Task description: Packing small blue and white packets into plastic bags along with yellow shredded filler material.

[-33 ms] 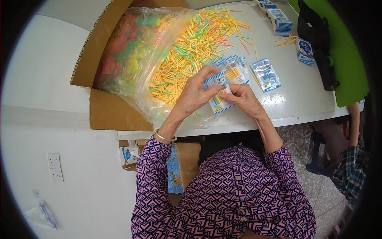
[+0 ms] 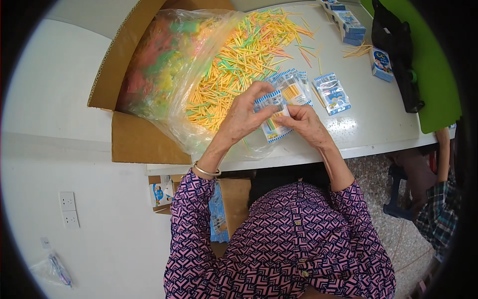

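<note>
A small blue-and-white packet (image 2: 273, 132) with a clear window is held up between my hands, and coloured sticks show inside it. My left hand (image 2: 243, 115) grips its upper left side, thumb across the front. My right hand (image 2: 307, 125) pinches its right edge between thumb and fingers. Just beyond lie several more packets (image 2: 292, 88), overlapping on the table, the top one with yellow sticks in its window. To their right rests a single packet (image 2: 332, 93), with a few loose sticks along its left side. A big heap of thin yellow, pink and green sticks (image 2: 234, 74) spreads beyond my left hand.
The heap spills from a clear plastic bag (image 2: 172, 99) in a cardboard box (image 2: 144, 137). Stacked packets (image 2: 351, 29), a small box (image 2: 382, 65) and a black object (image 2: 396, 45) stand at far right by a green panel (image 2: 430, 65). Another person's arm (image 2: 442, 154) shows at right.
</note>
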Available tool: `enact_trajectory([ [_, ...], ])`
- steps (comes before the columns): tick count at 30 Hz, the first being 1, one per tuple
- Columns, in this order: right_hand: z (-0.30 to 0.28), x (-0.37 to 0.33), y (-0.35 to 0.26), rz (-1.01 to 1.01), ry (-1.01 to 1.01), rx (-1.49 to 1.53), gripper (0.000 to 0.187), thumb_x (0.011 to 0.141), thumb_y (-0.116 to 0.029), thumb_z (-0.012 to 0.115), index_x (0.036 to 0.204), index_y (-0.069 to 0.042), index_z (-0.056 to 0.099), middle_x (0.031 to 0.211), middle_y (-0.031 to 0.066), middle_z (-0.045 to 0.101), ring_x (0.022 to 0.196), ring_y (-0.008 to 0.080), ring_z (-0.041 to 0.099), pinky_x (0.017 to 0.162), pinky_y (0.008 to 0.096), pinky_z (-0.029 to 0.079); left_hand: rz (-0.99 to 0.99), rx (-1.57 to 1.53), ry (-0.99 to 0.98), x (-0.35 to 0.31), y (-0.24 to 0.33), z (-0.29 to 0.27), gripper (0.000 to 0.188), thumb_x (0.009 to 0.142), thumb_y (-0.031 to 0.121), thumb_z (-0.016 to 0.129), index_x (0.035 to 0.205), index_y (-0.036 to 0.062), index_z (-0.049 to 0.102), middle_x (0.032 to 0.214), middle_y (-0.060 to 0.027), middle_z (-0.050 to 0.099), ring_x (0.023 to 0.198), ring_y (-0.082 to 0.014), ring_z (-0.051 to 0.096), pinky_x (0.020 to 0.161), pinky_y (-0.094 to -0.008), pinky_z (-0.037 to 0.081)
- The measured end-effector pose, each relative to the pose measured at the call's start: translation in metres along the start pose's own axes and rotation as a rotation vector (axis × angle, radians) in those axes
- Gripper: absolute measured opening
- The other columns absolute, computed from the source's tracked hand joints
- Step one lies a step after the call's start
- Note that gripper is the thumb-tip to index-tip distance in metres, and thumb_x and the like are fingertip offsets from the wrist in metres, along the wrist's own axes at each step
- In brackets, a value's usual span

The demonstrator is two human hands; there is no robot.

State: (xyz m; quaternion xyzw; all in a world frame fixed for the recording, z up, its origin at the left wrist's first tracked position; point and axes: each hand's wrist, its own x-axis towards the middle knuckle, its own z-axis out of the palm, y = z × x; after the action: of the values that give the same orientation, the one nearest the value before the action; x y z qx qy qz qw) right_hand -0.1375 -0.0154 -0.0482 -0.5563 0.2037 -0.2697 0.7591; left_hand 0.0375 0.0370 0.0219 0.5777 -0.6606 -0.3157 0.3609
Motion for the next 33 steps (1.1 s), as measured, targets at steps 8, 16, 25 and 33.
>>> enact_trajectory([
  [8, -0.007, -0.002, 0.001, 0.056, -0.013, 0.000, 0.027, 0.085, -0.019, 0.065, 0.099, 0.004, 0.066, 0.085, 0.0014, 0.066, 0.077, 0.0044, 0.057, 0.068, 0.0191, 0.045, -0.067, -0.125, -0.079, 0.009, -0.001, 0.001, 0.034, 0.080, 0.008, 0.068, 0.110, 0.0013, 0.052, 0.103, -0.0045, 0.058, 0.097, -0.0102, 0.054, 0.080, -0.0239, 0.045],
  [16, -0.006, -0.004, 0.000, 0.067, -0.030, 0.029, 0.028, 0.085, -0.019, 0.065, 0.102, 0.004, 0.066, 0.087, 0.0030, 0.067, 0.076, 0.0039, 0.058, 0.067, 0.0183, 0.045, -0.009, -0.161, -0.078, 0.011, 0.003, 0.003, 0.034, 0.080, 0.007, 0.068, 0.111, 0.0014, 0.054, 0.102, -0.0037, 0.059, 0.097, -0.0103, 0.055, 0.082, -0.0241, 0.045],
  [25, -0.015, -0.008, -0.002, 0.080, 0.050, 0.055, 0.028, 0.085, -0.017, 0.066, 0.102, 0.005, 0.065, 0.093, 0.0061, 0.067, 0.084, 0.0071, 0.059, 0.075, 0.0215, 0.047, -0.234, -0.292, -0.090, 0.006, -0.017, 0.005, 0.036, 0.083, 0.008, 0.067, 0.114, 0.0004, 0.049, 0.101, -0.0048, 0.060, 0.083, -0.0095, 0.059, 0.070, -0.0240, 0.050],
  [33, -0.095, -0.019, -0.007, -0.353, 0.968, -1.194, 0.030, 0.079, -0.022, 0.069, 0.097, 0.001, 0.062, 0.102, 0.0098, 0.061, 0.092, 0.0236, 0.054, 0.076, 0.0341, 0.045, -0.169, -0.164, 0.057, 0.046, -0.026, 0.005, 0.044, 0.083, 0.014, 0.067, 0.117, -0.0035, 0.047, 0.106, -0.0100, 0.058, 0.086, -0.0121, 0.059, 0.069, -0.0237, 0.049],
])
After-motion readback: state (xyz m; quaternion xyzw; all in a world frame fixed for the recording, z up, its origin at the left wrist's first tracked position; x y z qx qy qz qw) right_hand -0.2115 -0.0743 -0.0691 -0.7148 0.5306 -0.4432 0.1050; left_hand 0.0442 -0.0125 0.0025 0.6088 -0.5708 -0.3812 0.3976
